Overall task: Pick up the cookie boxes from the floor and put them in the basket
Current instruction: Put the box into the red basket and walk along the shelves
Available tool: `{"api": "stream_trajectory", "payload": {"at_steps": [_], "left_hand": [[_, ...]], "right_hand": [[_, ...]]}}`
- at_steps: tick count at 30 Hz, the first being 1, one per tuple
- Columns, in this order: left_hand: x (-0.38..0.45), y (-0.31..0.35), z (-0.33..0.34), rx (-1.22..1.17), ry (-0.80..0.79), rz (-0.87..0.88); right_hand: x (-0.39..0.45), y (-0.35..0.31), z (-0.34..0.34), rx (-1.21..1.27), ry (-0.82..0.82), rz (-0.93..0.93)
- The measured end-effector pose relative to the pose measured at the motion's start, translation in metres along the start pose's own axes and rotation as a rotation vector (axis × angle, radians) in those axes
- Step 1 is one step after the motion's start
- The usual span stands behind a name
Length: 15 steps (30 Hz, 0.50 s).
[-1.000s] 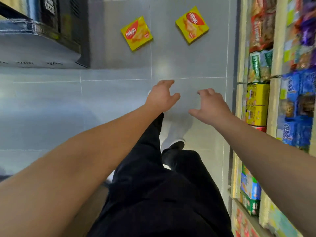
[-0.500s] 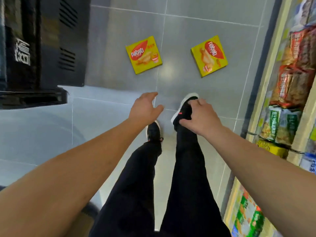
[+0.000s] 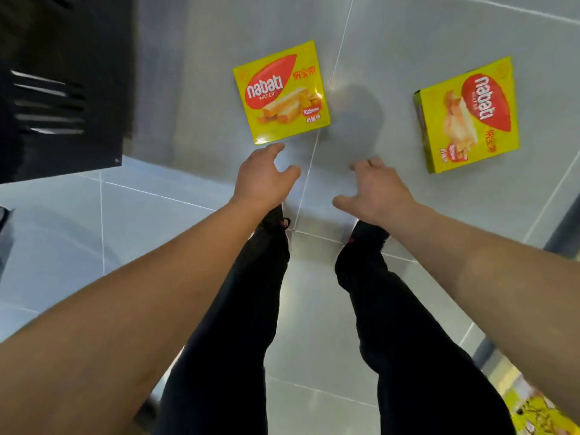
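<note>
Left box (image 3: 281, 92): yellow wafer box, flat on the grey tiled floor (image 3: 408, 36), face up, just beyond the left hand.
Right box (image 3: 468, 114): same kind, flat on the floor, turned sideways, well apart from the left box.
Left hand (image 3: 262, 180): stretched forward, fingers loosely spread, holding nothing; fingertips near the left box's near edge.
Right hand (image 3: 375, 191): stretched forward, fingers relaxed, empty; between the boxes.
Legs (image 3: 238, 309): black trousers, dark shoes.
Cabinet (image 3: 62, 83): black, vented, far left.
</note>
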<state>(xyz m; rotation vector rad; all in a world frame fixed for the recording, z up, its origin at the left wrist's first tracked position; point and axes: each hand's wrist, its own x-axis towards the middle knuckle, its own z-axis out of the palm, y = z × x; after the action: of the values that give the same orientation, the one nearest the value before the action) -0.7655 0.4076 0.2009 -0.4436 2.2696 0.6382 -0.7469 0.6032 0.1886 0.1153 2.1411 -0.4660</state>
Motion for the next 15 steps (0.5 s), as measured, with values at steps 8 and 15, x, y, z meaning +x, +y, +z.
{"api": "stream_trajectory", "payload": {"at_steps": [8,15], "left_hand": [[0.126,-0.068,0.047,-0.155,0.088,-0.166],[0.206,-0.088,0.075,-0.38,0.185,-0.332]], "right_hand": [[0.141,-0.019,0.041,0.222,0.136,0.04],[0.231,-0.03,0.058,0.393,0.319,0.095]]}}
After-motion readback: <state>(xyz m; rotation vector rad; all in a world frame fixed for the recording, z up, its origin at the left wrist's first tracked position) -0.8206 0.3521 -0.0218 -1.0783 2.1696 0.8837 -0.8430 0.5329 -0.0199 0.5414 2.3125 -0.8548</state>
